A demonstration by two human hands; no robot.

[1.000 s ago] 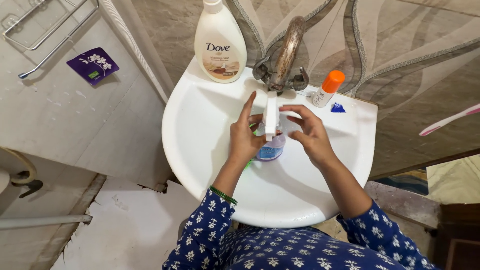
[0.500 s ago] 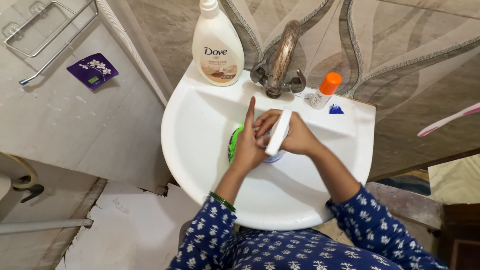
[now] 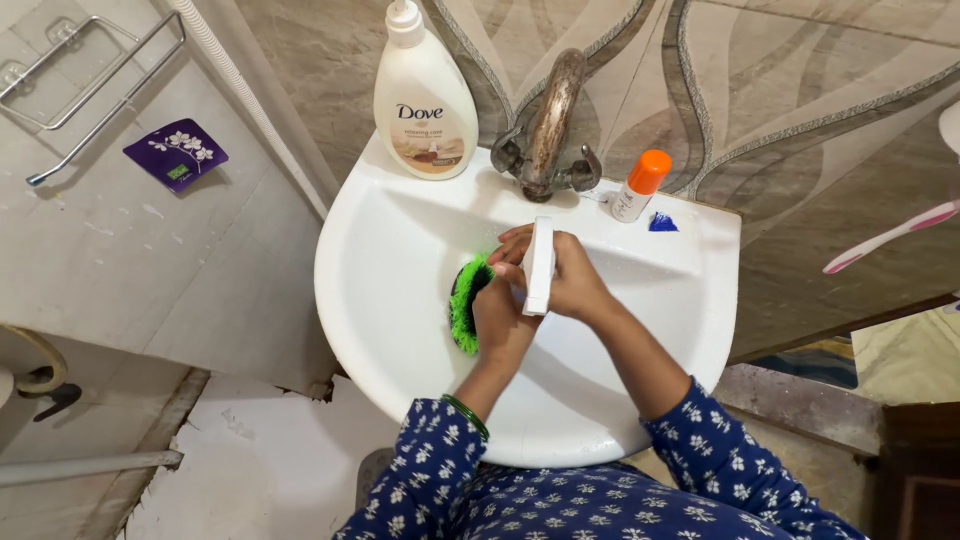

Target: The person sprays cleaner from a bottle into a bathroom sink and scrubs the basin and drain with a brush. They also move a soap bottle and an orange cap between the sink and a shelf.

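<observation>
Both my hands are together over the white basin (image 3: pixel 400 370). My left hand (image 3: pixel 500 318) is closed around a green bristle brush (image 3: pixel 463 300), whose bristles stick out to the left of my fingers. Just right of it, my right hand (image 3: pixel 578 283) grips a spray bottle by its white trigger head (image 3: pixel 538 262). The bottle's body is hidden behind my hands. Both hands touch each other below the tap (image 3: pixel 548 120).
A cream pump bottle (image 3: pixel 422 95) stands on the basin's back left rim. A small white bottle with an orange cap (image 3: pixel 637 185) and a blue scrap (image 3: pixel 660 222) sit at the back right. A pink toothbrush (image 3: pixel 890 237) juts in from the right. A purple sachet (image 3: pixel 175 153) lies on the left ledge.
My right hand has closed on the spray bottle's head and tipped it. My left hand's raised finger has folded down, and the green brush now shows clearly. The bottle's blue body is now hidden.
</observation>
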